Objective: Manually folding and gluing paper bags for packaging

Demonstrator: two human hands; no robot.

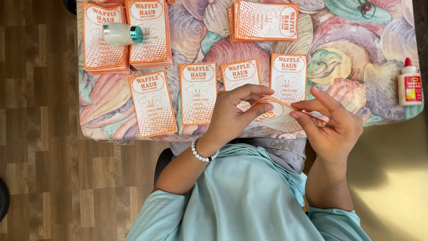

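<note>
Both my hands hold one orange-and-white printed paper sheet (278, 117) just above the table's near edge. My left hand (232, 114), with a white bead bracelet on its wrist, pinches the sheet's left end between thumb and fingers. My right hand (332, 122) grips the right end, and the sheet curves between the two. Several more of the same sheets lie flat in a row behind my hands, among them one at the left (152, 104) and one just past my right fingers (288, 76).
The table wears a shell-patterned cloth (352, 58). Stacks of the same sheets sit at the back left (147, 35) and back centre (265, 20). A small clear bottle with a teal cap (121, 34) lies on the left stacks. A white glue bottle with a red tip (409, 84) stands at the right edge.
</note>
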